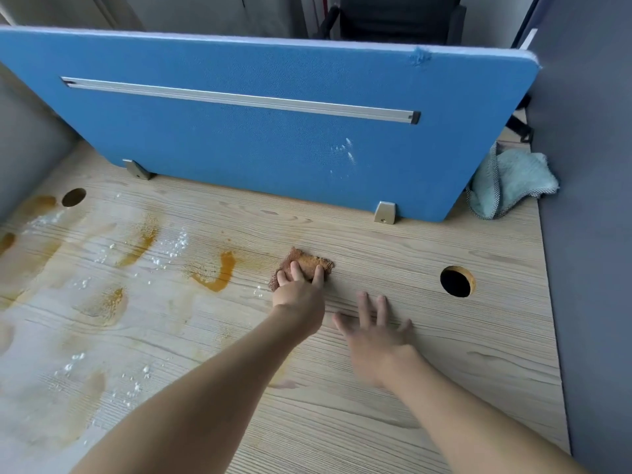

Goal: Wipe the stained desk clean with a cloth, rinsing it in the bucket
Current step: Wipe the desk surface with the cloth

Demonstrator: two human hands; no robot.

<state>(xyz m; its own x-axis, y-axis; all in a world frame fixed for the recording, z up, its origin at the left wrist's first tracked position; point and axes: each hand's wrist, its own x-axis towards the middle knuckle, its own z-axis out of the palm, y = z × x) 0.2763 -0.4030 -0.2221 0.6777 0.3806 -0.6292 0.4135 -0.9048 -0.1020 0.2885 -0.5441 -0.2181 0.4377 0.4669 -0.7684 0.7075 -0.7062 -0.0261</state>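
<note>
A small brown, stained cloth [309,261] lies flat on the light wood desk [444,371] near its middle. My left hand [300,290] presses down on the cloth with straight fingers spread over it. My right hand [374,331] rests flat on the bare desk just right of it, fingers spread, holding nothing. Orange-brown stains [220,273] and white foamy specks cover the left half of the desk. No bucket is in view.
A blue divider panel [273,131] stands along the desk's back edge on metal feet. A light green cloth [509,181] lies bunched at the back right corner. Two round cable holes [456,281] [73,197] open in the desk. A grey partition [588,234] borders the right side.
</note>
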